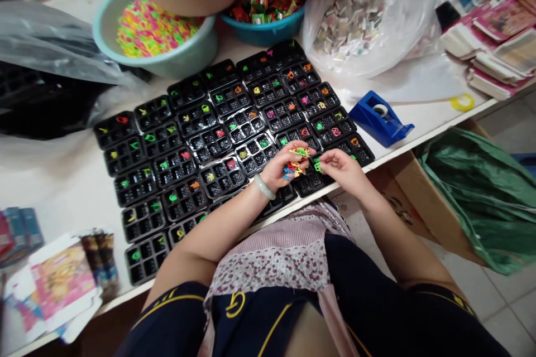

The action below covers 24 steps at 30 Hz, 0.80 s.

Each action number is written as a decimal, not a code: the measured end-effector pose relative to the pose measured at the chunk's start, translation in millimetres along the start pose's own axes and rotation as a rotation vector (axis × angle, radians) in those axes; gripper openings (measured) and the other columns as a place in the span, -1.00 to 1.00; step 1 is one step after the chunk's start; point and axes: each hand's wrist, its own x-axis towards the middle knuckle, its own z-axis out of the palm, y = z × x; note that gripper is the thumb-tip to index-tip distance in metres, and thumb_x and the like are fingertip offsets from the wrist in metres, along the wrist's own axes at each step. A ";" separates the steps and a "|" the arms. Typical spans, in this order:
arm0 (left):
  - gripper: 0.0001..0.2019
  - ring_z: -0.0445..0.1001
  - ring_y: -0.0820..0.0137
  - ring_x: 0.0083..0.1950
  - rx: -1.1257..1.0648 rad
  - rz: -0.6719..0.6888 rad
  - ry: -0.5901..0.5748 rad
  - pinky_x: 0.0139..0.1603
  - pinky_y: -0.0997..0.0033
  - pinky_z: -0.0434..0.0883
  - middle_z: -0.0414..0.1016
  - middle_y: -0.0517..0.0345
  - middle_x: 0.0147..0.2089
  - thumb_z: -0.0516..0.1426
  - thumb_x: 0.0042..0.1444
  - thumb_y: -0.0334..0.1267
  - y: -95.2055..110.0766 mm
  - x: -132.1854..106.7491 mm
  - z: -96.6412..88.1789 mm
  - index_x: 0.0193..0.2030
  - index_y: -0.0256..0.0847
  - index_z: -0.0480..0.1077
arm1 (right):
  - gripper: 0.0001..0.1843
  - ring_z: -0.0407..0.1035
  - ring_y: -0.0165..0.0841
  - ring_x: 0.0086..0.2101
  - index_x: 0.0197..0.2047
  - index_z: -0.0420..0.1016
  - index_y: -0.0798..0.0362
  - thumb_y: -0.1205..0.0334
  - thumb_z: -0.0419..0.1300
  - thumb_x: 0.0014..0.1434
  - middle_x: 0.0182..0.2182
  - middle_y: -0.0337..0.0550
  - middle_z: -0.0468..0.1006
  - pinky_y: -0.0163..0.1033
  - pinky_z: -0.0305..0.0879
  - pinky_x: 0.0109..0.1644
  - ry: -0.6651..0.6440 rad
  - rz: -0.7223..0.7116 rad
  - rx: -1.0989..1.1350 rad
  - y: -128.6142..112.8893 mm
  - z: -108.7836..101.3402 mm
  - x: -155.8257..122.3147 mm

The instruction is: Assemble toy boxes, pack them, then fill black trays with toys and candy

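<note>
My left hand (pixel 276 172) is curled around a clump of small coloured plastic pieces (pixel 297 166), mostly yellow, red, green and blue. Just right of it, my right hand (pixel 343 170) pinches at its fingertips a small green plastic piece (pixel 317 165), low over the front trays. Beneath and beyond both hands lie rows of black compartment trays (pixel 213 144) set edge to edge. Many trays hold small coloured pieces in their far compartments. The exact shape of the pieces is too small to make out, and my hands hide part of the nearest trays.
Behind the trays stand a pale green basin (pixel 103 33) of bright pieces, a blue basin (pixel 268 33) of wrapped packets and a clear plastic bag (pixel 355 64) of small pieces. A blue tape dispenser (pixel 381 120) sits at right; printed cards (pixel 62 281) lie at left.
</note>
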 end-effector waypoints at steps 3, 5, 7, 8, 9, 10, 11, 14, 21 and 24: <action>-0.66 0.36 0.55 -0.52 0.009 -0.036 0.000 -0.66 0.64 0.12 0.55 0.04 -0.21 0.24 -0.17 -0.38 2.5 -8.3 -8.5 -0.17 -0.23 0.38 | -0.90 0.41 -0.31 -0.34 -0.32 0.51 -0.03 0.15 0.22 0.13 -0.39 -0.21 0.54 -0.11 0.37 -0.19 -0.070 -0.121 -0.381 0.4 -7.4 -12.3; -0.68 0.36 0.55 -0.52 0.011 -0.052 0.005 -0.65 0.64 0.14 0.55 0.02 -0.22 0.24 -0.14 -0.36 4.0 -13.8 -12.8 -0.17 -0.25 0.38 | -0.92 0.41 -0.28 -0.31 -0.30 0.53 -0.05 0.22 0.20 0.15 -0.35 -0.19 0.55 -0.08 0.36 -0.15 -0.128 -0.181 -0.495 -2.8 -6.8 -16.1; -0.69 0.37 0.56 -0.52 0.019 -0.055 0.019 -0.62 0.63 0.18 0.55 0.00 -0.22 0.24 -0.11 -0.34 5.1 -18.4 -15.3 -0.16 -0.26 0.38 | -0.90 0.42 -0.27 -0.29 -0.24 0.54 -0.06 0.22 0.19 0.18 -0.29 -0.16 0.56 -0.09 0.37 -0.15 -0.107 -0.237 -0.488 -9.7 -1.2 -14.7; -0.69 0.38 0.56 -0.52 0.029 -0.054 0.027 -0.60 0.62 0.20 0.55 0.00 -0.22 0.24 -0.09 -0.33 5.3 -19.9 -15.9 -0.16 -0.26 0.38 | -0.88 0.42 -0.28 -0.29 -0.21 0.54 -0.06 0.20 0.19 0.19 -0.24 -0.15 0.55 -0.10 0.38 -0.17 -0.075 -0.265 -0.461 -14.4 3.2 -12.1; -0.70 0.39 0.56 -0.52 0.043 -0.054 0.033 -0.59 0.61 0.22 0.54 0.01 -0.23 0.25 -0.08 -0.32 5.3 -21.0 -15.9 -0.16 -0.26 0.38 | -0.85 0.41 -0.29 -0.30 -0.16 0.53 -0.07 0.17 0.18 0.21 -0.20 -0.13 0.54 -0.12 0.38 -0.20 -0.042 -0.295 -0.428 -19.8 8.3 -8.6; -0.70 0.40 0.56 -0.51 0.058 -0.050 0.041 -0.57 0.61 0.24 0.54 0.03 -0.25 0.26 -0.09 -0.32 5.1 -21.5 -15.6 -0.16 -0.27 0.38 | -0.82 0.41 -0.30 -0.29 -0.12 0.53 -0.08 0.15 0.18 0.22 -0.16 -0.12 0.52 -0.14 0.39 -0.21 -0.020 -0.327 -0.399 -25.3 13.9 -4.4; -0.69 0.41 0.56 -0.50 0.074 -0.045 0.053 -0.54 0.61 0.26 0.52 0.06 -0.28 0.27 -0.09 -0.32 4.8 -21.6 -15.0 -0.17 -0.27 0.39 | -0.78 0.41 -0.31 -0.28 -0.08 0.52 -0.08 0.13 0.18 0.22 -0.14 -0.11 0.50 -0.16 0.39 -0.22 -0.018 -0.357 -0.378 -30.6 19.5 0.1; -0.69 0.41 0.57 -0.48 0.128 -0.045 0.105 -0.49 0.61 0.30 0.48 0.15 -0.34 0.30 -0.13 -0.35 4.5 -21.5 -12.3 -0.19 -0.27 0.39 | -0.76 0.41 -0.29 -0.19 -0.05 0.52 -0.09 0.14 0.15 0.24 -0.14 -0.10 0.49 -0.16 0.39 -0.18 -0.078 -0.399 -0.370 -41.1 33.8 12.9; -0.72 0.28 0.62 -0.62 0.333 -0.149 0.154 -0.70 0.64 0.00 0.35 0.28 -0.51 0.31 -0.13 -0.38 13.8 -29.1 -7.8 -0.24 -0.24 0.38 | -0.84 0.42 -0.30 -0.29 -0.22 0.55 -0.02 0.16 0.19 0.16 -0.30 -0.16 0.52 -0.16 0.38 -0.22 -0.111 -0.263 -0.330 -32.4 40.2 27.1; -0.75 0.28 0.63 -0.62 0.304 -0.167 0.147 -0.71 0.65 -0.06 0.37 0.26 -0.49 0.29 -0.10 -0.39 15.4 -29.5 -6.3 -0.25 -0.25 0.37 | -0.84 0.43 -0.31 -0.33 -0.29 0.53 0.01 0.12 0.19 0.14 -0.33 -0.15 0.55 -0.16 0.38 -0.24 -0.074 -0.210 -0.259 -26.1 39.6 31.0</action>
